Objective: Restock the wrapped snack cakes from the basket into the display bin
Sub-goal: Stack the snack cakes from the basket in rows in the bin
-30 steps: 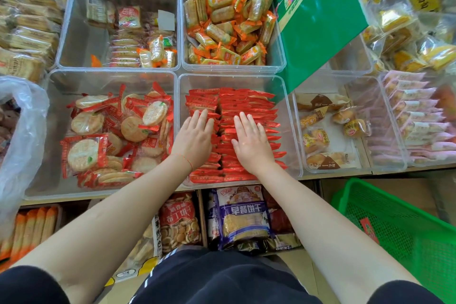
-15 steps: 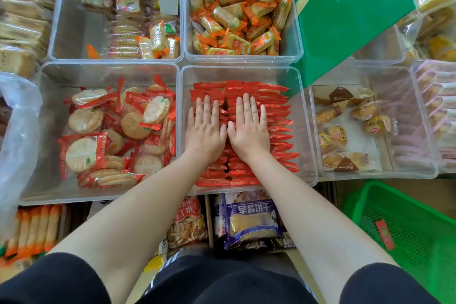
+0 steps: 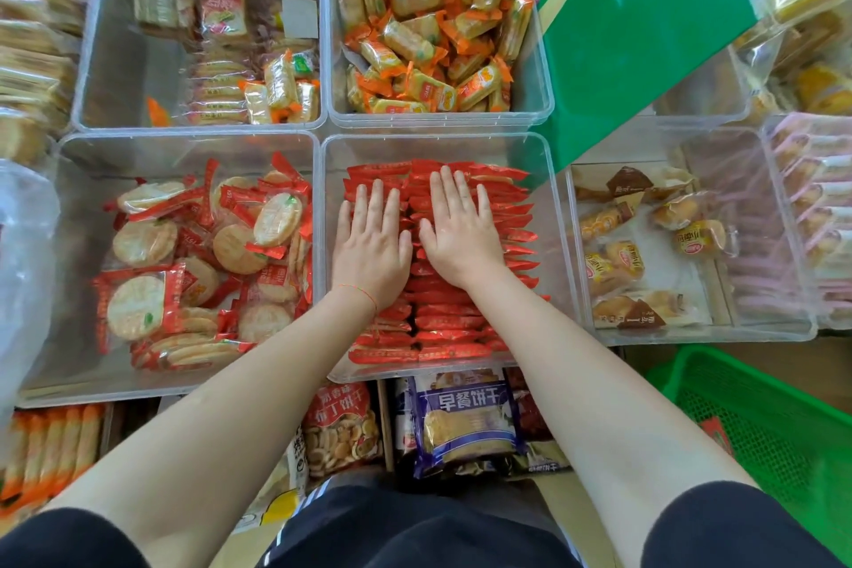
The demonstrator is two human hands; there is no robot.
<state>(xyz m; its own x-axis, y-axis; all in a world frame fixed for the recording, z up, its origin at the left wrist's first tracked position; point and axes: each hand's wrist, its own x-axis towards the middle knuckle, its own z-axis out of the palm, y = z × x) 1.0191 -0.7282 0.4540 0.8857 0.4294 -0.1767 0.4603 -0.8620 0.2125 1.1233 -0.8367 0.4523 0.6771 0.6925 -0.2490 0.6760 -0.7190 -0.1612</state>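
Observation:
A clear plastic display bin (image 3: pixel 551 217) in the middle of the shelf holds two tidy rows of red-wrapped snack cakes (image 3: pixel 511 240). My left hand (image 3: pixel 371 244) lies flat, fingers straight, on the left row. My right hand (image 3: pixel 461 231) lies flat on the right row, beside the left hand. Neither hand holds a pack. The green mesh basket (image 3: pixel 756 420) stands at the lower right, only partly in view, with one red item visible inside.
Around the bin stand more clear bins: round rice crackers (image 3: pixel 184 263) to the left, orange-wrapped snacks (image 3: pixel 428 28) behind, small cakes (image 3: pixel 641 254) to the right. A green carton (image 3: pixel 641 28) leans at the back right. Bagged biscuits (image 3: pixel 465 420) fill the lower shelf.
Both hands slid forward over the red packs toward the back of the bin and stay flat on the two rows. The camera moved closer to the shelf.

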